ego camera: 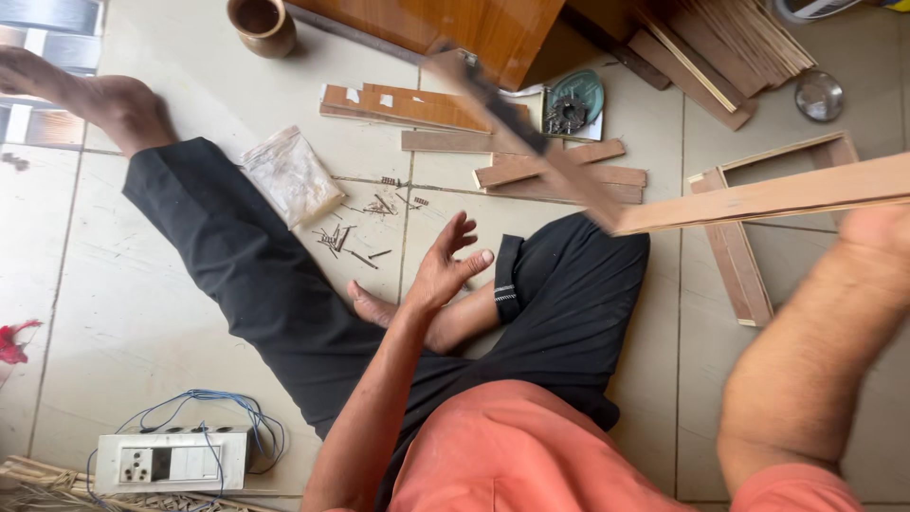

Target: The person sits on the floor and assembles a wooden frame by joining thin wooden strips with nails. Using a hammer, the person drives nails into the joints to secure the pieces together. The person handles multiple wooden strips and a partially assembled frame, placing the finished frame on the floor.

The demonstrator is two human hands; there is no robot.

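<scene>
I sit on a tiled floor in black trousers and an orange shirt. My left hand [445,267] hangs open above my knee, fingers spread, holding nothing. My right hand [877,237] at the right edge grips a joined wooden piece [758,197]: one long pale strip meets a second, blurred strip [517,118] at a corner, forming an angled frame held in the air. Loose nails [346,237] lie on the tile just beyond my left hand, next to a clear plastic bag [291,175].
Wood offcuts [559,171] lie ahead, a rectangular wooden frame [735,251] at right, stacked strips [720,47] at top right. A brown pot [263,24], a round metal lid [819,95], a packaged disc [573,102] and a switchboard with wires [171,462] are around.
</scene>
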